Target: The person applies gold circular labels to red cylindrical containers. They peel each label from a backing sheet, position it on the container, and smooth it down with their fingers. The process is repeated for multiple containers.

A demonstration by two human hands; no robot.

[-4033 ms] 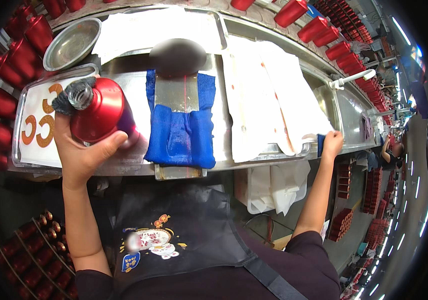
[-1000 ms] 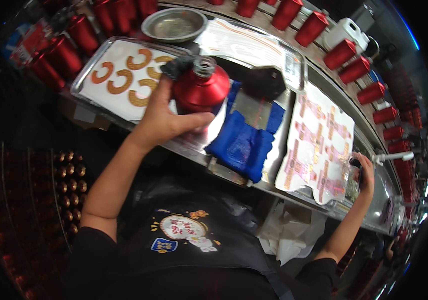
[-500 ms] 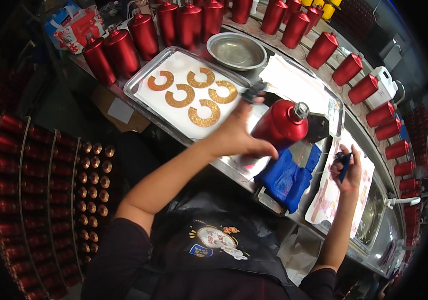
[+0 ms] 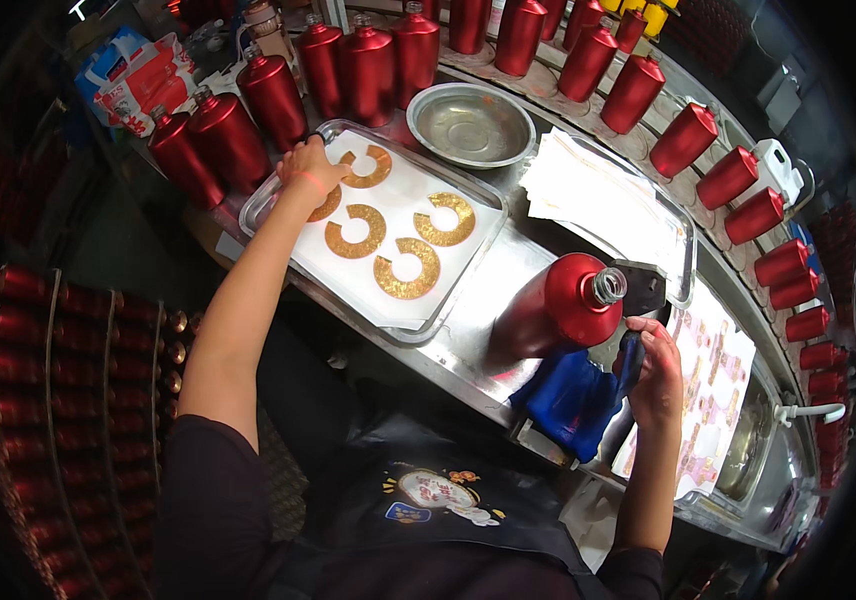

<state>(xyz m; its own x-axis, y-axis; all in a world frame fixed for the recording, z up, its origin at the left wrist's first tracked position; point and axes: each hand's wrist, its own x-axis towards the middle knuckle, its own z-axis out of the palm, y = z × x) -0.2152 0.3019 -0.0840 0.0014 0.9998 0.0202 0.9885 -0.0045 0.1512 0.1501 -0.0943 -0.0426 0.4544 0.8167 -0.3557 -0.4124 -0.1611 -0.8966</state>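
Note:
My left hand is over the far left corner of a metal tray lined with white paper. Its fingers are stretched and apart, a dark cover shows on one fingertip, and nothing shows in its grip. Several gold, glittery C-shaped pieces lie on the paper; the leftmost is partly behind my hand and wrist. A red metallic bottle with a bare glass neck leans on the bench right of the tray. Beside it, my right hand has its fingers curled on the upper right edge of a blue cloth.
A round metal bowl and white sheets on a second tray lie behind. Red bottles line the back, more along a curved conveyor. A dark bracket is beside the bottle; printed sheets and a sink are at right.
My left hand has left the bottle and swung left to the tray's far corner. My right hand has come left and down from above the printed sheets to the blue cloth.

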